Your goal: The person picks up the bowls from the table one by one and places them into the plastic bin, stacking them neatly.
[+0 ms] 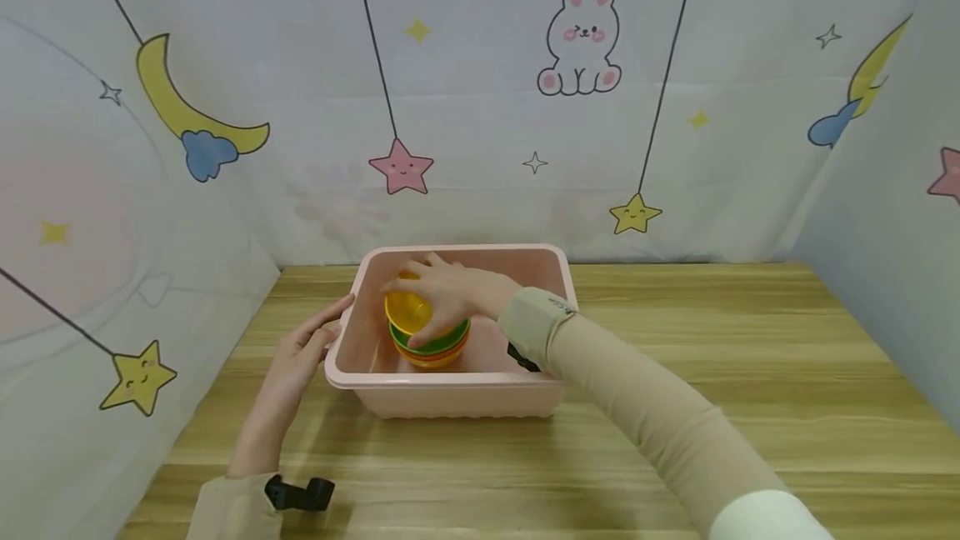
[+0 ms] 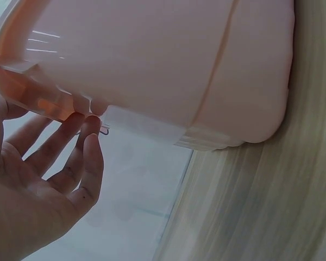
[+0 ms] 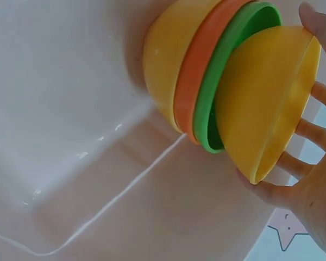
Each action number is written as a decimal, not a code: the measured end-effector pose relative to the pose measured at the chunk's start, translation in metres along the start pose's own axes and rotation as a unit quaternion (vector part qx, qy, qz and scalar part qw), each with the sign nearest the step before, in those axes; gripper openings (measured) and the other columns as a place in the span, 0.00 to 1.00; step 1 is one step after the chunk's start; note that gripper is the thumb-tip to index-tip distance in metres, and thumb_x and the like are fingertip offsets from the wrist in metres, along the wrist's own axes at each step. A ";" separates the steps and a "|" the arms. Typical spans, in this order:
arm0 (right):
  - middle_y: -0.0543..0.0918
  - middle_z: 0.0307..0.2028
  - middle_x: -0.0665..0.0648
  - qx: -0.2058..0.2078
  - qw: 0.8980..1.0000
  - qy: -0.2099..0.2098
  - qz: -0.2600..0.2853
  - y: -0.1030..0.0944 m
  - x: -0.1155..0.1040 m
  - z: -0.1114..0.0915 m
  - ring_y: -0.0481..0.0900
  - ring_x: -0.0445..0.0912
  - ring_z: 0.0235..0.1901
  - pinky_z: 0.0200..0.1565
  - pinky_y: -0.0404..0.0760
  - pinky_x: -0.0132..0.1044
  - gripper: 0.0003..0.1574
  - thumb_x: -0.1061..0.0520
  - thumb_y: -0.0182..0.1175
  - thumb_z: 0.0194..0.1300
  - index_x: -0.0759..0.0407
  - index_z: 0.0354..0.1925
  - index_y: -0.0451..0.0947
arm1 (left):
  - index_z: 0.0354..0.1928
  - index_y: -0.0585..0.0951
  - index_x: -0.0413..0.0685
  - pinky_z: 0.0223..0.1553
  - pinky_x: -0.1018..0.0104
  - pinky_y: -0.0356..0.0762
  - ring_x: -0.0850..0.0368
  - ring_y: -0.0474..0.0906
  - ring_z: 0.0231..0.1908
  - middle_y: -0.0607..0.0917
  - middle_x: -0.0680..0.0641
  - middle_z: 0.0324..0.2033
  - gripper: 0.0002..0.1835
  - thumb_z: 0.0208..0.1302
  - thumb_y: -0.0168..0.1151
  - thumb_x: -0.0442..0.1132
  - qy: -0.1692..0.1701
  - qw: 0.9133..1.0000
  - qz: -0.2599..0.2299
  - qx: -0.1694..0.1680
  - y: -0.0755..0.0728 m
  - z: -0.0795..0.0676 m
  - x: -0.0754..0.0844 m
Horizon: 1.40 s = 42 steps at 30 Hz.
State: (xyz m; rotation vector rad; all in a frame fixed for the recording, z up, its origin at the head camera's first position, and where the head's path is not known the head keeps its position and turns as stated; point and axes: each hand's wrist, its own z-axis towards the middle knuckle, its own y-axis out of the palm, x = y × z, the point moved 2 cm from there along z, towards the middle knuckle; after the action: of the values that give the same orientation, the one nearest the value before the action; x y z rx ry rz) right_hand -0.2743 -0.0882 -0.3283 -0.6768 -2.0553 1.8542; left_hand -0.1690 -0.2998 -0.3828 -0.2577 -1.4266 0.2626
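A pink plastic basin (image 1: 457, 401) stands on the wooden table. Inside, toward its left, is a stack of bowls: a green bowl (image 3: 204, 117) on top, an orange bowl (image 3: 186, 103) under it and a yellow bowl (image 3: 162, 68) lowest. My right hand (image 1: 453, 294) reaches into the basin and grips another yellow bowl (image 3: 261, 81) by its rim, fingers and thumb spread around the edge. That bowl is tilted right over the green one. My left hand (image 2: 43, 185) holds the basin's left rim from outside, bent fingertips under the lip.
The wooden tabletop (image 1: 712, 357) extends to the right of the basin and in front of it. Behind and at both sides hangs a white cloth (image 1: 480, 107) printed with stars, moons and a rabbit. A black wrist camera (image 1: 300, 493) sits by the left sleeve.
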 end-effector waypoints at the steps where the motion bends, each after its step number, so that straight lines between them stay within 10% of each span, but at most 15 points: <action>1: 0.58 0.69 0.51 0.000 1.000 0.000 0.000 0.001 0.000 0.000 0.53 0.53 0.68 0.61 0.70 0.56 0.52 0.28 0.61 0.54 0.34 0.72 0.55 | 0.70 0.68 0.58 0.49 0.80 0.73 0.79 0.69 0.56 0.67 0.53 0.70 0.24 0.75 0.45 0.50 0.000 1.000 -0.002 0.000 0.000 0.000 0.000; 42: 0.57 0.70 0.54 -0.024 0.999 0.004 0.026 0.015 0.001 0.003 0.56 0.54 0.67 0.66 0.67 0.52 0.56 0.26 0.62 0.51 0.37 0.73 0.54 | 0.70 0.67 0.58 0.49 0.79 0.73 0.79 0.69 0.56 0.67 0.56 0.69 0.24 0.75 0.45 0.50 -0.001 1.000 -0.005 -0.005 0.001 -0.003 0.002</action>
State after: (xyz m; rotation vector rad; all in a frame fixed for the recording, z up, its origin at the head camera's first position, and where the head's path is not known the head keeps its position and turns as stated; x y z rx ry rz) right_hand -0.2741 -0.0892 -0.3439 -0.7552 -2.1027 1.8310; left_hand -0.1662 -0.2979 -0.3815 -0.2580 -1.4310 0.2477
